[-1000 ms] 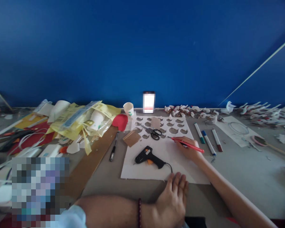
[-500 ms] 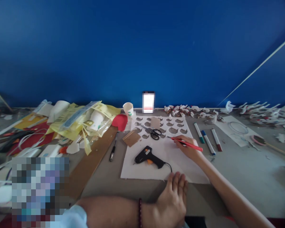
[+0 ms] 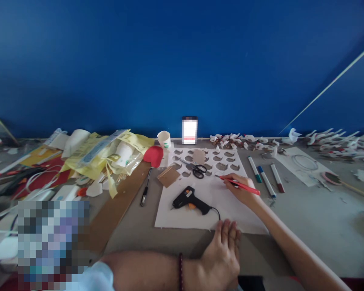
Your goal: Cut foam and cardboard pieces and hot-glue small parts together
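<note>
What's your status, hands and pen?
Right hand grips red pen, tip on white sheet. Left hand flat at sheet's near edge. Glue gun lies between.

Glue gun (image 3: 189, 200) is lying mid-sheet (image 3: 176, 214) with scissors (image 3: 197, 169) behind it, markers (image 3: 266, 182) right of the sheet, pen (image 3: 144, 194) left of it, left hand (image 3: 223, 254) resting at its near edge, right hand (image 3: 242, 192) holding a pencil (image 3: 239, 184) on its right part.

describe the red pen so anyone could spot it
Mid-table lies a white sheet with cut-out holes. Near its right edge the right hand holds the red pen, tip over the sheet. The three markers beside it lie loose with white barrels.
</note>
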### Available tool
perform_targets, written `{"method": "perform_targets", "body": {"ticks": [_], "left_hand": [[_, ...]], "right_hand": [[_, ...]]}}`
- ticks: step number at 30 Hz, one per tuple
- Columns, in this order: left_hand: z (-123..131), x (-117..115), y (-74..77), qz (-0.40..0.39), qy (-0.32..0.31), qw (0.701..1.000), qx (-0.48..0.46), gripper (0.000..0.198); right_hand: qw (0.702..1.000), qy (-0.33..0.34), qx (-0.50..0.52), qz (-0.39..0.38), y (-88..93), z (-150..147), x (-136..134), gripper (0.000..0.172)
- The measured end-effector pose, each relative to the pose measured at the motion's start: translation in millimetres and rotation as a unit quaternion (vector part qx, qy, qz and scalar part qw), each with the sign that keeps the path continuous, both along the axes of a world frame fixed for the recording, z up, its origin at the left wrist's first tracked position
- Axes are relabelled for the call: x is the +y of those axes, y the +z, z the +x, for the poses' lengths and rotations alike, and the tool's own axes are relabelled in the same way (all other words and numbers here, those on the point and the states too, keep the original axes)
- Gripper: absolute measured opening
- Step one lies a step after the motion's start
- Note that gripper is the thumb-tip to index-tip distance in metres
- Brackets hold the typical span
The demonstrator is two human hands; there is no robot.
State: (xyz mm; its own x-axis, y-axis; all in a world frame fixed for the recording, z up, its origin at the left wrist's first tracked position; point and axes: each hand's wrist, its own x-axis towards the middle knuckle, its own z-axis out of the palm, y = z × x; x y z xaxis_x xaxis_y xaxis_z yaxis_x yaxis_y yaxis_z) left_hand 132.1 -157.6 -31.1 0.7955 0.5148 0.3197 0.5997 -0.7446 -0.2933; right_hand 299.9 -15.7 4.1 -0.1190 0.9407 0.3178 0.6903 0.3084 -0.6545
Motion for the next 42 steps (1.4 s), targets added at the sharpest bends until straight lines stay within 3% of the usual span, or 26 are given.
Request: {"method": "perform_targets", "body": {"ticks": [16, 22, 28, 33, 42], "left_hand": [[0.9, -0.9, -2.8, 0.008, 0.003, 1.000, -0.007, 0.049], [-1.7, 1.0, 0.5, 0.001, -0.015, 1.000, 0.009, 0.050], [-1.5, 1.7, 1.3, -0.009, -0.025, 1.000, 0.003, 0.050], [-2.0, 2.1, 1.0, -0.011, -0.022, 1.000, -0.010, 0.052], [-2.0, 1.6, 0.3, 0.000, -0.016, 1.000, -0.004, 0.049]], "right_hand": [[1.000, -0.021, -0.002, -0.001, -1.7, 4.7, -4.2, 0.017], [0.995, -0.062, 0.074, -0.012, -16.9, 6.7, -12.2, 0.019], [0.984, -0.086, 0.158, -0.019, -16.1, 6.8, -11.5, 0.024], [0.994, -0.057, 0.091, -0.014, -12.5, 3.5, -7.7, 0.024], [0.996, -0.054, 0.068, -0.006, -11.0, 0.0, -7.1, 0.023]]}}
